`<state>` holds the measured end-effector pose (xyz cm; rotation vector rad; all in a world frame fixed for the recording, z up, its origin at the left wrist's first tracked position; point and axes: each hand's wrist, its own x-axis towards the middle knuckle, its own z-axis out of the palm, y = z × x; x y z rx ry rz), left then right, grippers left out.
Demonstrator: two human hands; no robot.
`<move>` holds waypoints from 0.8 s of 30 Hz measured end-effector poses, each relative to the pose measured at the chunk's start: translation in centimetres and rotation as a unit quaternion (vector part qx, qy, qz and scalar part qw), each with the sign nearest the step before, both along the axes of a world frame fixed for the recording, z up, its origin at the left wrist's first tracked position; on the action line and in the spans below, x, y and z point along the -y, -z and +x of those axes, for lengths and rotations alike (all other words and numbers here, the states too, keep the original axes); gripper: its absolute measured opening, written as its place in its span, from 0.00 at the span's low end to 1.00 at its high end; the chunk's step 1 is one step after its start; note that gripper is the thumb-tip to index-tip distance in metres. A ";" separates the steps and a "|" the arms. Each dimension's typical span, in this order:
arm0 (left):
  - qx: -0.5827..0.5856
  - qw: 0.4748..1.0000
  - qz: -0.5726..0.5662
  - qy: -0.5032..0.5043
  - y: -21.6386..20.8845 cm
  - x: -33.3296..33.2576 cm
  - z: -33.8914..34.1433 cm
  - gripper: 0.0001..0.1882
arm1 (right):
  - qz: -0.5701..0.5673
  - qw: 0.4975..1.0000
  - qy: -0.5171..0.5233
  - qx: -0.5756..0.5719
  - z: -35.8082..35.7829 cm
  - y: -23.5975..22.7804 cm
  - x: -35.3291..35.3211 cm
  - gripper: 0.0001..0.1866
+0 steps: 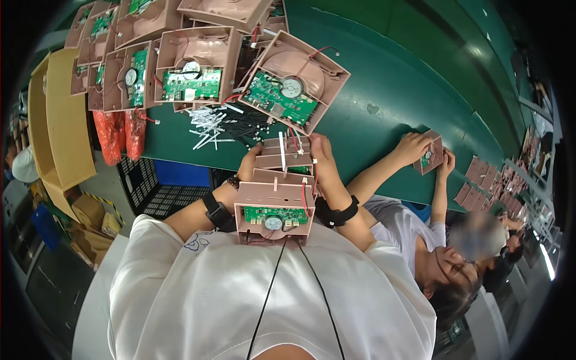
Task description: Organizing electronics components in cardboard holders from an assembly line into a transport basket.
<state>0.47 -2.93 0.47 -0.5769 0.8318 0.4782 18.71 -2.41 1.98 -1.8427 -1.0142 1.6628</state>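
Observation:
At the table's near edge, my left hand and my right hand grip a pink plastic housing from its two sides. The fingers are partly hidden behind it. A narrow white strip stands out over its top, and red wires with a white connector hang at its right. Closer to my chest, between my forearms, is a second pink housing containing a green circuit board and a round metal part.
Several open pink housings with green boards are piled at the far left. White and black strips lie loose before them on the green table. Red bags and a black crate are left. A co-worker's hands hold another housing at right.

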 end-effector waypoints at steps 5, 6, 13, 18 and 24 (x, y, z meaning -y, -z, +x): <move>0.034 0.999 -0.024 -0.012 -1.5 -0.8 0.3 0.22 | -0.216 0.902 0.187 -0.324 0.1 -2.3 0.2 0.33; 0.025 0.999 -0.030 -0.008 -1.4 -0.8 0.4 0.22 | -0.221 0.905 0.174 -0.318 0.0 -2.5 0.1 0.35; 0.011 0.999 -0.034 -0.016 -1.6 -0.6 0.8 0.23 | -0.206 0.913 0.163 -0.313 -0.3 -3.4 0.1 0.37; 0.003 1.000 -0.018 -0.018 -2.2 -0.6 1.1 0.24 | -0.198 0.916 0.154 -0.314 -0.5 -3.7 -0.2 0.36; 0.024 0.998 0.007 -0.055 -2.4 -0.1 1.3 0.26 | -0.200 0.909 0.160 -0.329 0.1 -2.6 -0.3 0.34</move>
